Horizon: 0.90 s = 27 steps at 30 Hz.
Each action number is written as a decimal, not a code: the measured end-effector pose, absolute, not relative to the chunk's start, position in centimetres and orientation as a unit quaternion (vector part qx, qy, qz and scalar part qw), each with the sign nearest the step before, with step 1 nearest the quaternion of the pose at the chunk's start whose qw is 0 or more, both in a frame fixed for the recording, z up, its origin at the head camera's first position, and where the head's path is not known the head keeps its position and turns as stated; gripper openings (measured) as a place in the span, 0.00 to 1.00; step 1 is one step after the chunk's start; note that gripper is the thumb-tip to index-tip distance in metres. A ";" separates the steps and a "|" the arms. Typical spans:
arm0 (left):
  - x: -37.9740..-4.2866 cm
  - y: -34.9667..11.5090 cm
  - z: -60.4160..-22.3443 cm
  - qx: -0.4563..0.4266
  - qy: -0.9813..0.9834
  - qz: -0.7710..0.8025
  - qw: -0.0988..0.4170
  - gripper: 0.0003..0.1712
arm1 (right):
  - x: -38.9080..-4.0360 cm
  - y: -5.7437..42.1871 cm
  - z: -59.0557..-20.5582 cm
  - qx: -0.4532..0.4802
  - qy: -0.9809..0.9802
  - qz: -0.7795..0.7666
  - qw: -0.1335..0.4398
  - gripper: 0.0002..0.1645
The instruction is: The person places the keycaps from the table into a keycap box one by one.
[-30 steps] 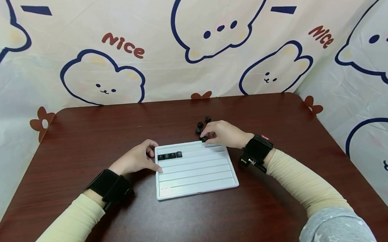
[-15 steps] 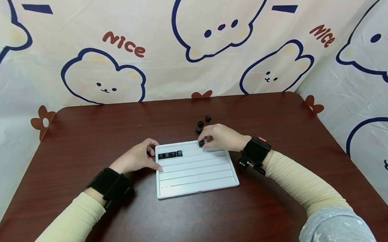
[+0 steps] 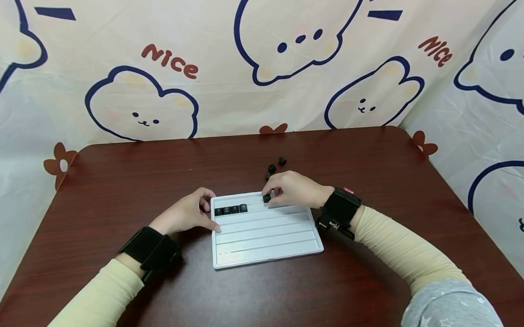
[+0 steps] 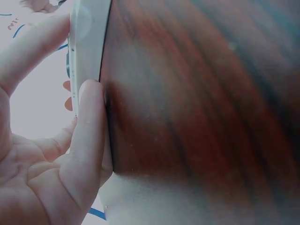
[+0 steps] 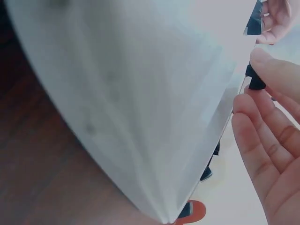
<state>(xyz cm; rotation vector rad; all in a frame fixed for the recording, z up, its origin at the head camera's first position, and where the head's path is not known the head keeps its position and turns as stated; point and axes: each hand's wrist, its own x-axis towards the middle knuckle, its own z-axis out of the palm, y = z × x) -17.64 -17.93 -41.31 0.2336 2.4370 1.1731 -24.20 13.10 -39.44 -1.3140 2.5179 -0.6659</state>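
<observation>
A white board (image 3: 269, 242) with raised parallel ridges lies on the table. Along its upper left, a row of several black keycaps (image 3: 231, 210) sits side by side. My left hand (image 3: 184, 212) grips the board's left edge, thumb on the near part and fingers further back. In the left wrist view those fingers lie along the board's side (image 4: 89, 47). Over the top part of the board, my right hand (image 3: 296, 188) pinches one black keycap (image 3: 266, 198) between thumb and fingers. The right wrist view shows this keycap (image 5: 256, 78) at the fingertips, close to the board's surface.
Behind the board, loose black keycaps (image 3: 272, 168) lie on the dark brown table (image 3: 158, 167), one partly hidden by the right hand. A patterned cloth (image 3: 225, 107) hangs beyond the table's back edge.
My right hand has picked up a keycap from behind the board and carried it left and nearer, over the board's top. The left hand keeps its grip on the board.
</observation>
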 end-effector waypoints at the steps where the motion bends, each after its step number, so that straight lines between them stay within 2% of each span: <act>1: -17.6 -17.9 -41.3 0.085 0.877 0.423 0.211 0.44 | -24.2 13.0 -39.5 -0.449 0.857 -0.227 0.113 0.14; 14: -17.6 -18.0 -41.4 0.091 0.875 0.429 0.207 0.43 | -23.8 12.2 -38.6 -0.456 0.857 -0.202 0.132 0.13; 27: -17.6 -17.9 -41.4 0.092 0.876 0.427 0.207 0.43 | -22.6 9.8 -37.6 -0.465 0.866 -0.138 0.122 0.11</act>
